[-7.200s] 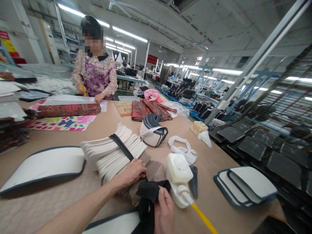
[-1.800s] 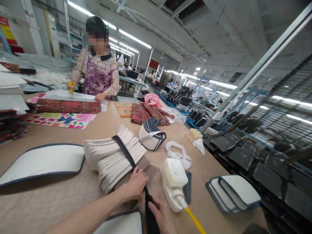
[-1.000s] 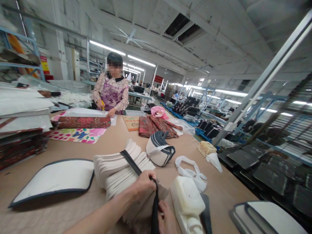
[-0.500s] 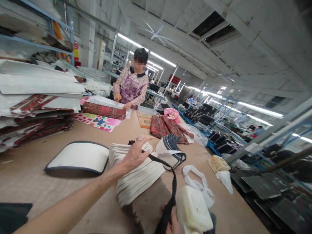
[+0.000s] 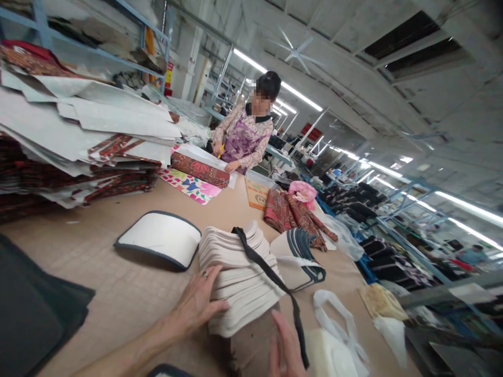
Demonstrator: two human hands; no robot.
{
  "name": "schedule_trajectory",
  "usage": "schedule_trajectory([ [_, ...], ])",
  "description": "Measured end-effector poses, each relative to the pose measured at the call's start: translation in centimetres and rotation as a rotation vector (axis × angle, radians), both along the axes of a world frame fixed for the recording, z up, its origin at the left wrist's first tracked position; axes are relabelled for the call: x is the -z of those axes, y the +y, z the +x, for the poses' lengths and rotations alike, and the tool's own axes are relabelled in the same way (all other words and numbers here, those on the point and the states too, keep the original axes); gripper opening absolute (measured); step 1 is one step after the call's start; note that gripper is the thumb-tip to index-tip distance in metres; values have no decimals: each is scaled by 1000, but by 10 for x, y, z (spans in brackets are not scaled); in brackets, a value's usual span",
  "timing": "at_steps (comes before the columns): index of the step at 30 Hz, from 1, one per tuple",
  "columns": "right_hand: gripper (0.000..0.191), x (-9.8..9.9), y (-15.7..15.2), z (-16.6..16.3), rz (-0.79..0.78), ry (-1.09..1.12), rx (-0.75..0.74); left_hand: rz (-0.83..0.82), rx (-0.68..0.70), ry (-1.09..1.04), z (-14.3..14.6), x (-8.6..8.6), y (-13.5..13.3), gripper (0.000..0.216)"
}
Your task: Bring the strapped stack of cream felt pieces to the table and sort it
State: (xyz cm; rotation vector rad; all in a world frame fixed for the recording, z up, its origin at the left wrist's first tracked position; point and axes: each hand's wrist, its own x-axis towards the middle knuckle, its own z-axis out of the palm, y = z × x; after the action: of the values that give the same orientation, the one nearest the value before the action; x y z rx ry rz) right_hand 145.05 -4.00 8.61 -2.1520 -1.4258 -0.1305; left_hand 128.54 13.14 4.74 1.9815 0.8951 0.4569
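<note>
My left hand lies open with its fingers spread against the near side of a stack of white curved pieces. A black strap runs over the top of that stack and hangs down its right side. At the bottom edge my right hand is open, fingers stretched upward, just left of the strap's loose end; I cannot tell if it touches it. A brown cardboard sheet lies under the stack between my hands.
A white panel with dark edging lies left of the stack, a smaller bundle of edged pieces to its right. White plastic bag, red patterned fabric, black sheets, tall fabric piles. A person in a purple apron works across the table.
My left hand let go of the raised strap and dropped onto the side of the stack. The strap now drapes loose. My right hand has opened. The view swung left.
</note>
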Motion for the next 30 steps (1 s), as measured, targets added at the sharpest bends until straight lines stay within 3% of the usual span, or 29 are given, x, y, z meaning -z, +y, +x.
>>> schedule_trajectory([
  [5, 35, 6, 50, -6, -33, -132, -223, 13, 96, -28, -1, 15, 6, 82],
  [9, 35, 16, 48, 0, -126, -234, -299, -10, 184, -209, -2, 33, 16, 69],
  [12, 35, 20, 40, 2, -164, -261, -330, -14, 242, -245, -4, 37, 20, 64],
  [15, 41, 22, 33, 3, -176, -228, -336, -17, 259, -193, -6, 30, 19, 66],
  [18, 50, 25, 24, 7, -119, -161, -248, 4, 264, -128, -5, 17, 14, 76],
  [21, 57, 35, 16, 18, -102, -151, -175, 28, 293, -17, 3, 5, 3, 104],
  [24, 58, 47, 14, 31, -126, -212, -215, 38, 257, 143, 15, 0, -10, 127],
  [27, 58, 51, 15, 38, -137, -239, -243, 8, 211, 207, 22, -2, -13, 127],
  [30, 58, 43, 18, 32, -128, -238, -230, -34, 263, 108, 18, -4, -2, 116],
])
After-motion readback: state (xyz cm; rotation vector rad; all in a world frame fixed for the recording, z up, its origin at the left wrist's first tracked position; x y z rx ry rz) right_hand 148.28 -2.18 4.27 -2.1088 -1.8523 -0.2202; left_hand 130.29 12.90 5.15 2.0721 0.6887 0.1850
